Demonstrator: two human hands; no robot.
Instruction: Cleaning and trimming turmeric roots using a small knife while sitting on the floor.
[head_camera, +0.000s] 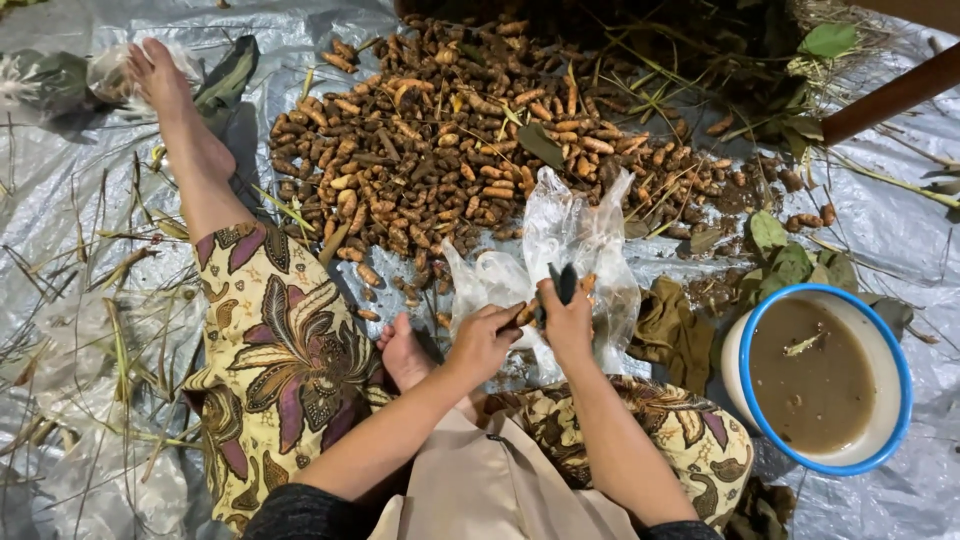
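I sit on a silver tarp (60, 200) with one leg stretched out. My left hand (482, 340) grips a brown turmeric root (524, 314) by one end. My right hand (567, 322) is closed around a dark knife (563, 281) whose blade points up, just above that root. Both hands hover in front of a clear plastic bag (580, 235) that stands open. Beyond the bag lies a large heap of turmeric roots (450, 130).
A white bowl with a blue rim (895, 350) holds murky brown water at my right. A brown rag (672, 330) lies beside it. Green leaves and stalks (790, 260) are scattered around, and dry stems litter the tarp at left. A wooden pole (890, 95) crosses the top right.
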